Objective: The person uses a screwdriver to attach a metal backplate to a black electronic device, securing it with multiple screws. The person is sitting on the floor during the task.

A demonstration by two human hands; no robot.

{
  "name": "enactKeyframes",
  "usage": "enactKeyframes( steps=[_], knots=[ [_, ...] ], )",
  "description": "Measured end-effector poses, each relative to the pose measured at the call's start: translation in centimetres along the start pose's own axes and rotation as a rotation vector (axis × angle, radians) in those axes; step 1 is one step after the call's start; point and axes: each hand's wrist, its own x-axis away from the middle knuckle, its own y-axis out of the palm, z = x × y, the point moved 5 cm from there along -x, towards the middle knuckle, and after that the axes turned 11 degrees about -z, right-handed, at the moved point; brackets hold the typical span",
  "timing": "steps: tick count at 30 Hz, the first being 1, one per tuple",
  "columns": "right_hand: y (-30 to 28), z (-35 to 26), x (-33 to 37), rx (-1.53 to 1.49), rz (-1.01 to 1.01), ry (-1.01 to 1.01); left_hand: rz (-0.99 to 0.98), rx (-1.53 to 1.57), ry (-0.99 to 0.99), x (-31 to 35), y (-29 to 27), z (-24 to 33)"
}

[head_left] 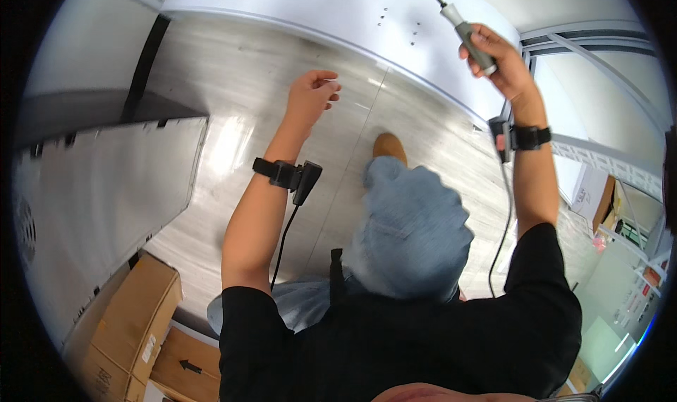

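Observation:
In my right hand (493,56), at the upper right, is a screwdriver (474,48) with a grey handle and a thin dark shaft. My fingers are closed around its handle, and the shaft points up and to the left, its tip cut off by the picture's edge. Behind it stands a white panel (310,3) with small dark dots, holes or screw heads, in two groups (415,34). My left hand (314,95) hangs in mid-air above the floor, fingers loosely bent and apart, with nothing visible in them.
A grey metal cabinet (120,183) stands at the left, with cardboard boxes (130,317) below it. A white metal frame (592,63) rises at the right, near shelves. My bent knee (416,226) and brown shoe (390,147) are over the grey wood-look floor (240,70). Cables run from both wrist straps.

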Motion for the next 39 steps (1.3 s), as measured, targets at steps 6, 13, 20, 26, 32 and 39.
enactKeyframes(
  steps=[6,13,20,26,32,39],
  knots=[
    [-6.6,11.1,-2.4,-0.429,0.132,0.010,-0.010,-0.471,0.179,-14.1,9.3,2.0],
    [-9.1,17.1,-2.4,-0.577,0.207,0.099,0.139,-0.881,0.215,-23.6,15.4,3.4],
    [-9.7,17.8,-2.2,-0.545,0.206,0.143,0.209,-0.983,0.234,-25.7,15.7,2.9],
    [-9.3,15.0,-3.2,-0.395,0.143,0.098,0.109,-0.403,0.138,-23.1,14.6,5.1],
    [-4.8,9.9,-7.0,-0.195,-0.123,0.099,0.034,0.791,0.146,-15.4,6.4,5.5],
    [4.1,4.3,-12.1,0.026,-0.403,0.138,0.169,0.942,0.336,-6.3,-2.8,5.6]
  ],
)
